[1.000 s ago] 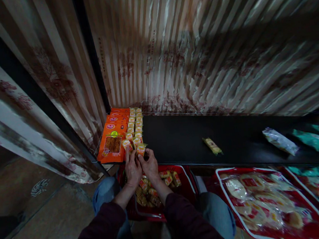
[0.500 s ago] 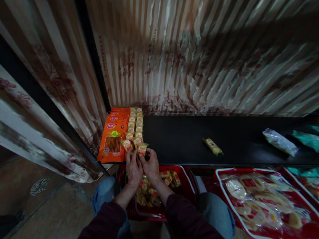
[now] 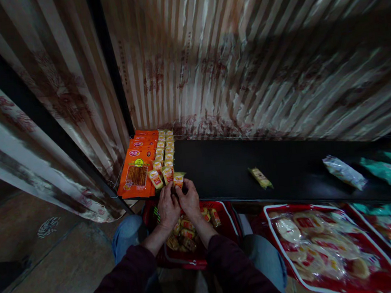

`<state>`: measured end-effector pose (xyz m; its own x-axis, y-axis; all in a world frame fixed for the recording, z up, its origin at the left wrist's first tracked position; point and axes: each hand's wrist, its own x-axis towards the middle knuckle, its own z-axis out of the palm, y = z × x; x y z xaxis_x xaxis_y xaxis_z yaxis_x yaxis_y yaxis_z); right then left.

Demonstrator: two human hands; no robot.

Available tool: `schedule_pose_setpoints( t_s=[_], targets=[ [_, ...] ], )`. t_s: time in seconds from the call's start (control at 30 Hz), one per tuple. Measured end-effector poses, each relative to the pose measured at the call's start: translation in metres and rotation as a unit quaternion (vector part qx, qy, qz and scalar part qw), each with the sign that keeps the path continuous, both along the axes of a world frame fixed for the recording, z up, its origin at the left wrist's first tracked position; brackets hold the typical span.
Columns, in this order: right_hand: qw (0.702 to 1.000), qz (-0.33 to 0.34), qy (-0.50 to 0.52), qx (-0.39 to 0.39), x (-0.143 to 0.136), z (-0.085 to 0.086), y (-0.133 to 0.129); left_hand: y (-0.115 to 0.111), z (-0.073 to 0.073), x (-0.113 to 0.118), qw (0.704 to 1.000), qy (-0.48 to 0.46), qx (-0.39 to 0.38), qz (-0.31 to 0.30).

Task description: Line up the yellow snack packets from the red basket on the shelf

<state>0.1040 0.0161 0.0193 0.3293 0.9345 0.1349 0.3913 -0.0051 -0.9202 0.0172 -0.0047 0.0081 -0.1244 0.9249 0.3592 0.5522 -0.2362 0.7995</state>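
At the shelf's front edge, a small yellow-wrapped snack packet point(image 3: 178, 179) stands between my hands. My right hand point(image 3: 190, 200) grips its lower right side, with thumb and fingers bent. My left hand point(image 3: 168, 208) is closed at its lower left, fingertips close together and partly hiding the packet's base. Just behind the fingers, two front packets, a left one point(image 3: 156, 179) and a middle one point(image 3: 167, 174), lean in front of two rows of matching packets point(image 3: 168, 150). Flat orange snack bags point(image 3: 137, 172) overlap to the left of these rows.
Below my hands, a red basket point(image 3: 230, 220) holds loose yellow packets. A single packet point(image 3: 260, 178) lies farther right on the black shelf point(image 3: 215, 167). Silver point(image 3: 344, 172) and teal bags point(image 3: 389, 172) lie at the right. Another red basket point(image 3: 274, 231) holds round wrapped snacks. A dark post point(image 3: 110, 62) rises at left.
My hands and the held packet have shifted slightly right, to the right of the middle front packet. Both front packets on the left now show more fully.
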Motion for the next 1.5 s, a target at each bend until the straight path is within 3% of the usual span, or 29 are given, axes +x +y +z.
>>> schedule_pose_setpoints(
  t_s=[0.27, 0.57, 0.83, 1.03, 1.2, 1.5],
  targets=[
    [0.999, -0.011, -0.033, -0.023, 0.008, 0.006, 0.013, 0.009, 0.01, 0.013, 0.998, -0.046, -0.026, -0.015],
    [0.999, 0.025, -0.001, -0.035, 0.004, 0.002, 0.008, 0.005, 0.006, 0.004, 0.998, -0.046, -0.034, 0.008],
    [1.0, -0.008, 0.009, -0.008, 0.008, 0.006, 0.01, 0.009, 0.007, 0.009, 1.0, -0.03, -0.006, -0.005],
    [1.0, -0.002, 0.01, -0.017, 0.01, 0.005, 0.013, 0.004, 0.01, 0.004, 0.999, -0.009, 0.03, 0.042],
    [1.0, -0.01, 0.003, -0.008, 0.004, 0.002, 0.011, -0.001, 0.01, -0.008, 0.996, -0.028, 0.016, 0.082],
    [0.999, 0.017, 0.034, -0.009, 0.003, 0.0, 0.007, 0.012, 0.003, -0.011, 0.999, -0.02, 0.027, 0.031]
  ],
)
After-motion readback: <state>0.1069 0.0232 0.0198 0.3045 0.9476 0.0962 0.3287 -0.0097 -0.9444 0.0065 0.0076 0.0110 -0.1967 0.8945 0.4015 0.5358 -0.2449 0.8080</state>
